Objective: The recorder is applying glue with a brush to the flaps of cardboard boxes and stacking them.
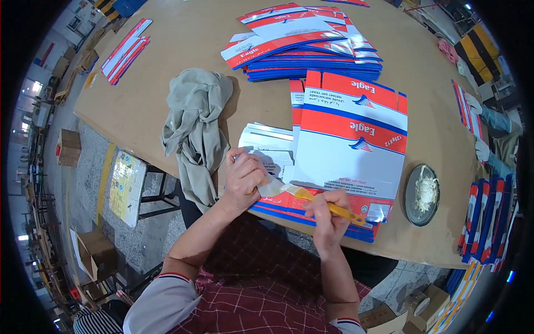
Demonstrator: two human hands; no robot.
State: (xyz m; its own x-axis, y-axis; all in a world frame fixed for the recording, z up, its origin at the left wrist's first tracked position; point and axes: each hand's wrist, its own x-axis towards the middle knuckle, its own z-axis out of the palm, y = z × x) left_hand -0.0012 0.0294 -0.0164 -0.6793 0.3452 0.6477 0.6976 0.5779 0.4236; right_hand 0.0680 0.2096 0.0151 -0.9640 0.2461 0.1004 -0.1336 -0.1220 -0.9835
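Observation:
My right hand (328, 218) grips a brush (340, 211) with a yellow handle, its pale bristles pointing left. In my closed left hand (245, 179) is a tool with a wide, pale blade (271, 189), like a scraper. The bristles meet or overlap the blade; whether they touch I cannot tell. Both tools are over the near edge of a stack of flat red, white and blue carton blanks (347, 161). White printed pieces (267, 140) lie beside the stack, partly behind my left hand. To the right stands a dark round dish (411, 209) holding white paste (426, 192).
A crumpled grey-green cloth (197, 111) lies on the brown-covered table (144, 119). Behind is a tall pile of carton blanks (311, 55), with a few more (125, 53) far left. At the right edge, another person's gloved hands (481, 150) are near upright blanks (486, 220).

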